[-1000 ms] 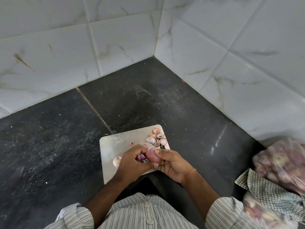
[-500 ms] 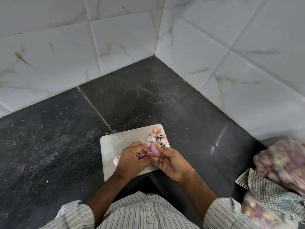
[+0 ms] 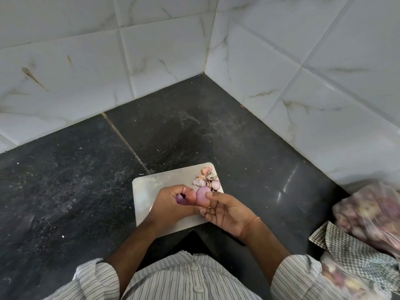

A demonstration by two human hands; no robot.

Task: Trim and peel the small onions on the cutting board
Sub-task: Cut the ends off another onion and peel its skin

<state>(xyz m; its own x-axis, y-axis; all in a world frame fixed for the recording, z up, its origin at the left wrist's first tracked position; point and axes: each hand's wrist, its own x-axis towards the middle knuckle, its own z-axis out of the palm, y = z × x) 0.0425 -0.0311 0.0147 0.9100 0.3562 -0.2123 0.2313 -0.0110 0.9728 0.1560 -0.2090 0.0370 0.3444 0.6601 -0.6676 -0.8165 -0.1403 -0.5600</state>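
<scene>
A small, smooth purple onion (image 3: 202,194) is pinched between the thumb and fingers of my right hand (image 3: 225,213), just above the steel cutting board (image 3: 149,187). My left hand (image 3: 171,207) is curled beside it, thumb tip against the onion, closed on a small purple onion piece (image 3: 179,199). A heap of papery peels and pale onions (image 3: 207,179) lies on the board's far right corner, just beyond my fingers. Both hands cover the near half of the board.
The board sits on a dark stone floor (image 3: 86,191) in a corner of white tiled walls (image 3: 303,94). At the right lie clear plastic bags of onions (image 3: 372,213) and a checked cloth (image 3: 350,252). My striped shirt fills the bottom edge.
Both hands have shifted slightly away from me over the board, and the onion has turned in my fingers, showing more smooth purple surface. The pale onion left of my left hand is now hidden.
</scene>
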